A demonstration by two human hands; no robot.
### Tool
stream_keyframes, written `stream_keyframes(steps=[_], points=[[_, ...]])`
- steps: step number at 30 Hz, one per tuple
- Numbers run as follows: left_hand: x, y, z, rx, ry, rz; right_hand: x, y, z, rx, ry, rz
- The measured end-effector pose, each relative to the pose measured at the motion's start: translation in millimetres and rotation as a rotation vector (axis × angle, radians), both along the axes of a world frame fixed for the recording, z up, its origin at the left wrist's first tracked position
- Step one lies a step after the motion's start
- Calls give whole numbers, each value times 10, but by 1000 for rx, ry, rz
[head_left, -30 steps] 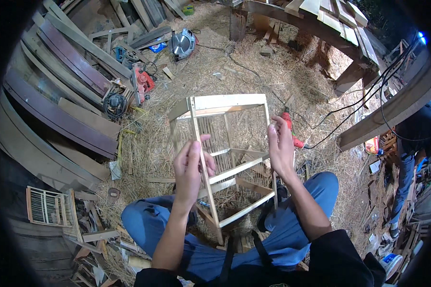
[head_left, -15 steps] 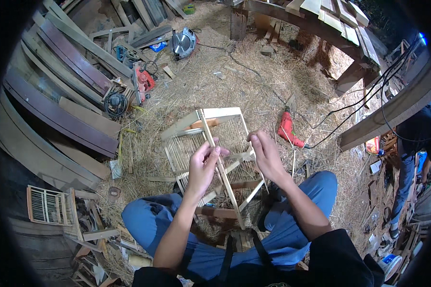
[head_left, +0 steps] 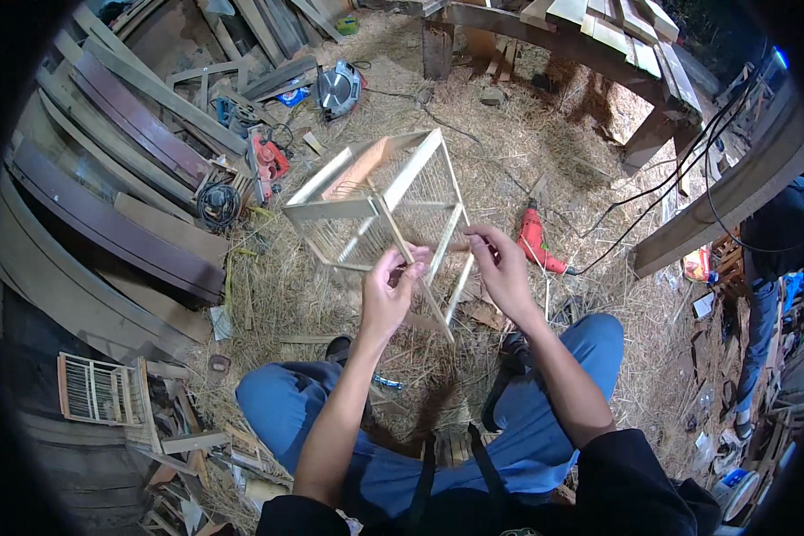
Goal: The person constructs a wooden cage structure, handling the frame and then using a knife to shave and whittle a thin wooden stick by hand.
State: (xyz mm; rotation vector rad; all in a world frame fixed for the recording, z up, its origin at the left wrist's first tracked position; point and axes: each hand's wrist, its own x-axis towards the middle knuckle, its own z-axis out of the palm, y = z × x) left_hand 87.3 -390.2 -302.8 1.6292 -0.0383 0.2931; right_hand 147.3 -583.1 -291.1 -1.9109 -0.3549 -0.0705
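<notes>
A pale wooden cage (head_left: 413, 170) with thin, closely set bars stands tilted between my knees. An orange-brown panel (head_left: 355, 171) shows inside its top frame. My left hand (head_left: 386, 293) is closed around the near slat of the cage, thumb and fingers meeting on it. On the other side, my right hand (head_left: 502, 272) has thumb and forefinger pinched together beside a cage post; whatever lies between those fingertips is too small to make out.
A red drill (head_left: 533, 239) lies right of the cage, its cable trailing off. Circular saw (head_left: 339, 89) and red planer (head_left: 266, 159) rest beyond, near curved boards (head_left: 121, 210). A smaller barred cage (head_left: 98, 389) stands left. Another person (head_left: 759, 308) is at the far right.
The cage has turned and tipped, its top frame now swung farther away and its lower end lifted off my lap side. My left hand keeps its hold; my right hand has barely shifted.
</notes>
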Motion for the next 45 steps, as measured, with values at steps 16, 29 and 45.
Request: stream_keyframes(steps=[16,29,45], points=[[-314,38,-393,823,605,-278,-230,40,-105,778,660,293],[-375,-273,113,-211,439,-400,-165,47,110,1216,846,346],[-336,-320,81,-169,368,-270,143,-467,46,477,295,-21]])
